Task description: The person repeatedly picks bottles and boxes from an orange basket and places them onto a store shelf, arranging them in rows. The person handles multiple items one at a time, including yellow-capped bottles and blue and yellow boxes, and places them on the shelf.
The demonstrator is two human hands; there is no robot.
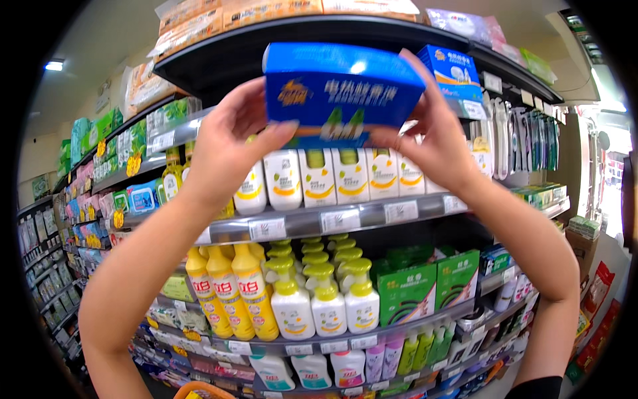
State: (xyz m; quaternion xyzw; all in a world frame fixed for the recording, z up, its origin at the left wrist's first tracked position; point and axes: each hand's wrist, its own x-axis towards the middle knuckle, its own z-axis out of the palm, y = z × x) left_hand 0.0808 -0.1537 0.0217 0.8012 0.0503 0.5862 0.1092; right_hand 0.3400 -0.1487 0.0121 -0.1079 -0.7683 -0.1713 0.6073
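Note:
Both hands hold up a blue cardboard box (344, 95) of mosquito-repellent liquid before the upper shelf. My left hand (234, 134) grips its left end, thumb across the lower front edge. My right hand (433, 124) has the right end, with fingers behind and thumb at the lower front. A similar blue box (451, 75) stands on the shelf just right of my right hand. Below the held box, white bottles (283, 179) and white cartons (319, 182) with yellow marks stand in a row, partly covered by the hands and the box.
A shelf edge (344, 219) with price tags runs under the white bottles. Lower down are yellow bottles (251, 294), white pump bottles (326, 309) and green mosquito-coil boxes (406, 294). Toothbrush packs (536, 139) hang at right. An orange basket (204, 389) shows at the bottom edge.

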